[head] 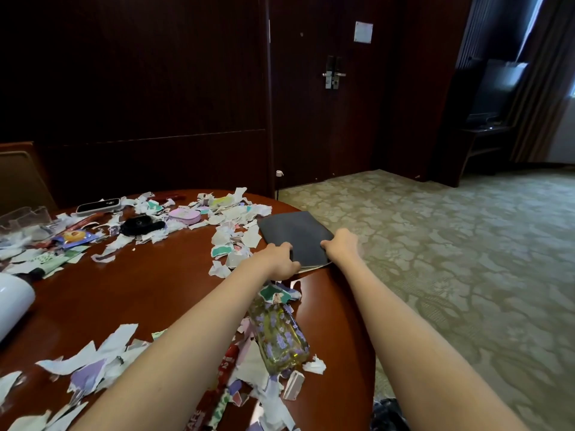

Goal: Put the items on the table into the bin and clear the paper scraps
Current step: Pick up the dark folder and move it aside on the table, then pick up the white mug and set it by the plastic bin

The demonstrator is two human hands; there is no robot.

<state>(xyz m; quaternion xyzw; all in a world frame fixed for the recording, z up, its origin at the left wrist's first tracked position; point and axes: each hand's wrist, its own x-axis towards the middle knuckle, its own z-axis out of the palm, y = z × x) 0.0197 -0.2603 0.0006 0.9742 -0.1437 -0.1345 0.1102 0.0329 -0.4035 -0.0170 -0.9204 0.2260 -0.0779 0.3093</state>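
Gripped dark grey pad (295,234) by its near end with left hand (281,259) and right hand (342,247), fingers curled round it (right at table (155,275) rim, beside open carpet (435,244)); lay pointing lengthwise away.

dark grey pad (295,234) | flat, right edge of table (149,275) | paper scraps (222,236) | strewn across tabletop

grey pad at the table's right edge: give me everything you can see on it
The pad is a flat, dark grey rectangle with rounded corners and a matte, soft-looking surface with no markings. A paler layer or underside shows along its near edge. It lies at the right rim of the table, its right side apparently overhanging the carpet. The left hand grips its near left corner and the right hand its near right corner. Paper scraps lie against its left side.
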